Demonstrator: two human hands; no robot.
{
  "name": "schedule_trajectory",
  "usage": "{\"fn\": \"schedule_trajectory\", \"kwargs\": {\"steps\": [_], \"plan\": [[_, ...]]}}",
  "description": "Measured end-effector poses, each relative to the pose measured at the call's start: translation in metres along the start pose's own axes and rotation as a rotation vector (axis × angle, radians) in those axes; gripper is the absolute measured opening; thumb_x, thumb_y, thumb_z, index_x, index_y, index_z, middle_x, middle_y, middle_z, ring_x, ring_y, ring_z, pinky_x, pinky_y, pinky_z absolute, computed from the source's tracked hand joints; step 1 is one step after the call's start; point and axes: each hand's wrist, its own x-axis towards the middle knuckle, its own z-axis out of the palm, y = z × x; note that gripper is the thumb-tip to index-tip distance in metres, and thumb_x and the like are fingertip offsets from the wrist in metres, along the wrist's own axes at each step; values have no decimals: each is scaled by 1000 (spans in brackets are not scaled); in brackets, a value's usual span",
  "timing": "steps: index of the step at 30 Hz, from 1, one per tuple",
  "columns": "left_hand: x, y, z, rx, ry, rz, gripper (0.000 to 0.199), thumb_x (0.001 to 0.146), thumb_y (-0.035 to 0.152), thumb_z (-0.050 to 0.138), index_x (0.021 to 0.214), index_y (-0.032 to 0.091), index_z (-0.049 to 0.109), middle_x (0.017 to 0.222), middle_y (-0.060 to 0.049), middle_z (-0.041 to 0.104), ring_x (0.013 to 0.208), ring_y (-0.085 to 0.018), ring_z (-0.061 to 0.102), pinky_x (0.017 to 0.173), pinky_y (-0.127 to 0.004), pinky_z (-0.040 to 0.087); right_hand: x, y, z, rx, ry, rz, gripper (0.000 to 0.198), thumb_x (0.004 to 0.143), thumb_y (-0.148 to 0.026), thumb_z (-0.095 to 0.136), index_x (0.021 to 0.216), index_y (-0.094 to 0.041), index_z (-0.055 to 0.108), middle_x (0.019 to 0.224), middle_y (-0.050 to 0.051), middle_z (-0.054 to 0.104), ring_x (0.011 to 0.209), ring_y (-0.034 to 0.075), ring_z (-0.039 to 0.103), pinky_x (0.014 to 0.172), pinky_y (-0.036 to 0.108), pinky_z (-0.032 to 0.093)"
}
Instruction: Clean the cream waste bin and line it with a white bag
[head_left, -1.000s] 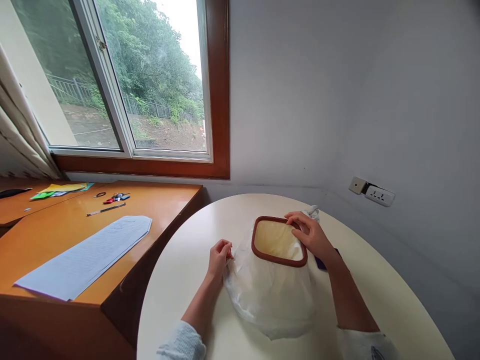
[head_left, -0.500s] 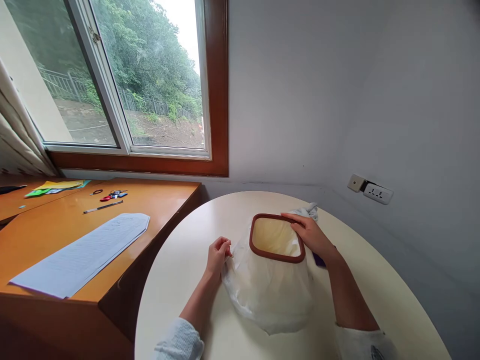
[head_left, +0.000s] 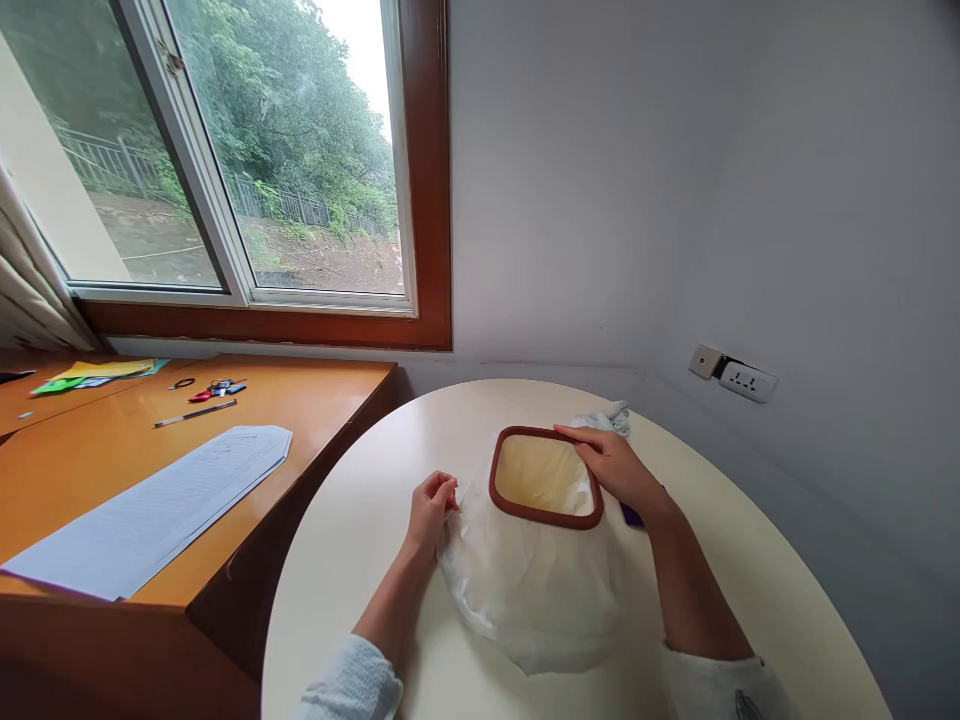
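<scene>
At the lower centre of the frame, a brown-rimmed container (head_left: 547,517) stood on the round table (head_left: 341,570), its opening facing up and a translucent plastic bag (head_left: 536,605) draped around its outside. Left of it, the left hand (head_left: 430,510) pinched the edge of the bag between thumb and fingers. The right hand (head_left: 616,470) lay over the far right corner of the rim, thumb and forefinger touching it; whether its hidden fingers clasped underneath could not be told. Beyond that hand rested a crumpled whitish bundle (head_left: 611,418), and a dark purple item (head_left: 631,516) showed partly beside the wrist.
</scene>
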Motion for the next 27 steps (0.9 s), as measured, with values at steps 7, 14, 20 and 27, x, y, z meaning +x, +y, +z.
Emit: {"fn": "schedule_trajectory", "kwargs": {"steps": [7,14,20,27], "plan": [[-2,4,3,14,27,62,16,70,26,57,58,17,50,48,6,45,47,-9,44,51,-21,39,-4,-7,-1,-78,-25,4,43,84,-20,34,120,-25,56,127,-1,55,120,16,46,102,34,34],[2,72,16,-52,-3,205,19,77,35,55,78,17,61,82,-2,62,84,-17,60,85,-31,46,-3,-11,0,-163,4,-8,45,83,-17,32,121,-23,56,125,0,56,119,15,47,101,32,35],[-7,131,47,326,-403,66,50,78,38,54,125,23,48,137,-8,43,123,-25,43,96,-33,40,-1,-11,6,-174,68,-8,43,82,-16,35,117,-21,59,122,1,59,115,15,50,99,31,38],[-2,120,60,609,-346,124,48,77,21,41,124,21,50,133,-6,48,121,-23,45,94,-34,41,1,-12,12,-178,127,-67,47,77,-8,33,111,-19,63,116,2,62,111,13,53,98,28,38]]}}
